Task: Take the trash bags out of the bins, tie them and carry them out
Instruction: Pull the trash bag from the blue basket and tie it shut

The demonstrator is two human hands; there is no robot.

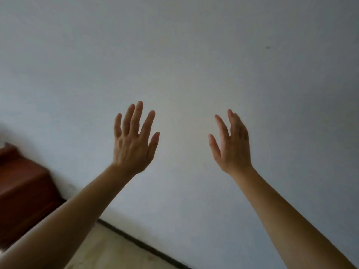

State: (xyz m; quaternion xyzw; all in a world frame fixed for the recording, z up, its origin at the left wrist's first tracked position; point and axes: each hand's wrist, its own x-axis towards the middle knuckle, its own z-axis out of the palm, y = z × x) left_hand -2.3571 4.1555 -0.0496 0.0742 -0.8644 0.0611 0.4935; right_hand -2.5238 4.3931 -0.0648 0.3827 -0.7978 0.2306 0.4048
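My left hand (pixel 135 140) is raised in front of a plain white wall, fingers straight and spread, back of the hand toward me. My right hand (pixel 232 142) is raised beside it at the same height, fingers straight and close together. Neither hand holds or touches anything. No trash bag and no bin is in view.
The white wall (pixel 194 55) fills most of the view. A reddish-brown wooden cabinet (pixel 21 189) stands against it at the lower left. A dark baseboard (pixel 143 247) runs along the wall's foot above a strip of light floor (pixel 112 255).
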